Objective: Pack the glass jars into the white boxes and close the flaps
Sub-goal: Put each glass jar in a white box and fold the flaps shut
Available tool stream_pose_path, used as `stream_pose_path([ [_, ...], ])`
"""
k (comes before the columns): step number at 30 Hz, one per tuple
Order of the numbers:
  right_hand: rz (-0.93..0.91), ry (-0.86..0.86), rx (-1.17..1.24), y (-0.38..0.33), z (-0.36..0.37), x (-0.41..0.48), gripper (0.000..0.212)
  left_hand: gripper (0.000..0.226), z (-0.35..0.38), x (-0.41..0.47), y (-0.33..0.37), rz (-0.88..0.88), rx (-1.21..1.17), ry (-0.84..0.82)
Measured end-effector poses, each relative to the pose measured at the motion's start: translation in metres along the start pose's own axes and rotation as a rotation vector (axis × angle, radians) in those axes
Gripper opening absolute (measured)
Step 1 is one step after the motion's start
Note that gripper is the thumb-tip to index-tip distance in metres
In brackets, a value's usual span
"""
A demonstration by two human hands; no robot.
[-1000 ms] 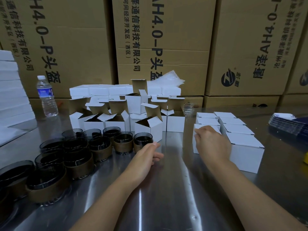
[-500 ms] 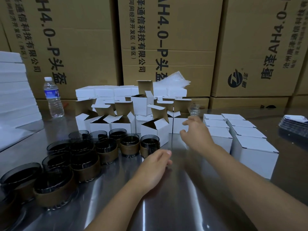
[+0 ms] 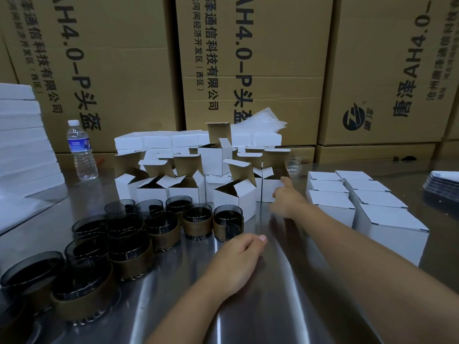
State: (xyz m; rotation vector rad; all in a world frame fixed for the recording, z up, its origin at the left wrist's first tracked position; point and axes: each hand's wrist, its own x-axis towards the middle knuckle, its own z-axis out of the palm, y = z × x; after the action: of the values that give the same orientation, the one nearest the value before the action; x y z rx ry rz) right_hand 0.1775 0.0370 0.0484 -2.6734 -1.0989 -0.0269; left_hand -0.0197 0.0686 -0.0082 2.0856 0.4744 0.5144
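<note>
Right hand: the right hand (image 3: pixel 285 198) reached out to an open white box (image 3: pixel 270 188) at the right end of the cluster; fingers spread, touching its front face, nothing gripped yet
Left hand: the left hand (image 3: pixel 238 259) rested palm-down on the steel table (image 3: pixel 285 306), loosely curled and empty, just in front of the nearest glass jar (image 3: pixel 228 225)
Jars: dark glass with brown bands, grouped on the left of the table, not yet boxed
Boxes: open ones stood behind the jars, flaps up; closed boxes (image 3: pixel 367 204) sat in rows to the right
Doing it well: I would judge it best to pinch the box by its side walls, draw it clear of its neighbours, keep the flaps upright; then lower a jar in level
Writing: brown cartons (image 3: pixel 253 70) behind read "AH4.0-P" with Chinese characters; the water bottle (image 3: pixel 82 151) label was too blurred to read
</note>
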Motion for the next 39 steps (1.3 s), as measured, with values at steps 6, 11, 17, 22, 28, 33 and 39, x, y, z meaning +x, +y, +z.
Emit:
stream_pose_path([
  [6,0.010,0.132,0.059,-0.001,-0.004,-0.010,0.019,0.033,-0.001,-0.003,0.003,0.004,0.042,0.008],
  [11,-0.036,0.253,0.124,-0.004,-0.017,-0.024,0.014,0.032,-0.002,-0.004,0.006,0.019,0.054,0.007],
  [17,-0.161,0.438,0.151,-0.006,-0.033,-0.063,0.019,0.024,-0.002,-0.006,0.008,0.083,0.057,0.019],
  [22,-0.265,0.557,0.191,-0.006,-0.027,-0.104,0.014,0.018,-0.001,-0.006,0.007,0.176,-0.013,0.102],
  [28,-0.300,0.585,0.121,-0.008,-0.020,-0.136,0.014,0.038,-0.002,-0.007,0.011,0.270,-0.003,0.271],
  [33,-0.401,0.554,0.100,-0.017,-0.011,-0.159,0.008,0.048,-0.005,-0.010,0.018,0.297,-0.057,0.396],
  [39,-0.507,0.676,0.161,-0.023,-0.006,-0.170,0.009,0.048,-0.005,-0.011,0.023,0.294,-0.205,0.365],
])
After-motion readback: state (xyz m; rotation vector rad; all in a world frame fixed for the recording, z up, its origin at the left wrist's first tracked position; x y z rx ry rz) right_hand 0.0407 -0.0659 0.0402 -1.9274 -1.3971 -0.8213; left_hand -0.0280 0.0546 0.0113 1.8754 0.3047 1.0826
